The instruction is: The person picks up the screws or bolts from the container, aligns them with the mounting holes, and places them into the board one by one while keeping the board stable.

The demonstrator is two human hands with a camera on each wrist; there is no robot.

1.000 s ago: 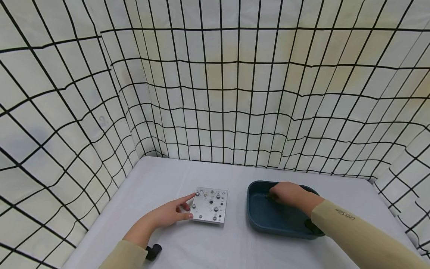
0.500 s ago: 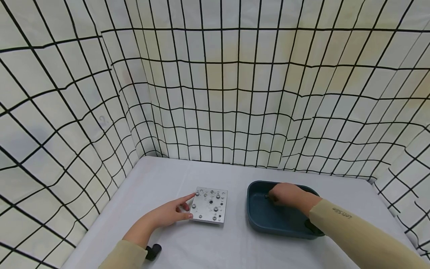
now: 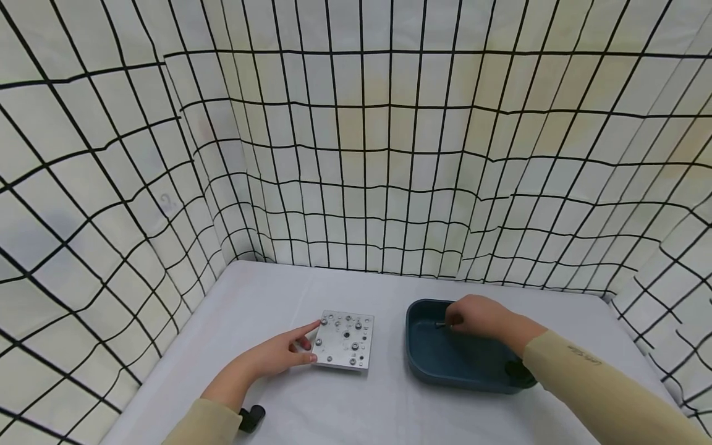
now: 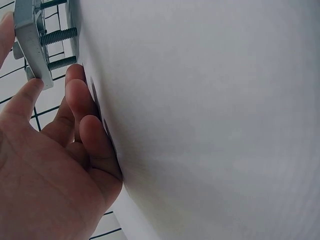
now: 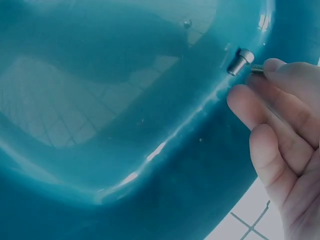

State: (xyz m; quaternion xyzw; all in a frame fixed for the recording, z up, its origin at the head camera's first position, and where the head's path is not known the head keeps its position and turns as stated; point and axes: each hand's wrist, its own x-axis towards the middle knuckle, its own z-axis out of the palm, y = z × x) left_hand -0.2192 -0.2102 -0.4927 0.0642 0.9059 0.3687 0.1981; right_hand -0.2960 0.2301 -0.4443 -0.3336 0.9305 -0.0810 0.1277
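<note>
Right wrist view shows the right hand pinching a bolt by its shank, head outward, over the blue tray, while the left hand, fingers fairly straight, seemingly steadies the plate at its left edge.

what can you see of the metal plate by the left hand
The metal plate is a square, silvery block, apparently aluminium, lying flat on the white table left of the blue tray. Its top holds holes and several screws; threaded shafts show beneath. The left hand touches its near-left edge with finger and thumb.
</note>
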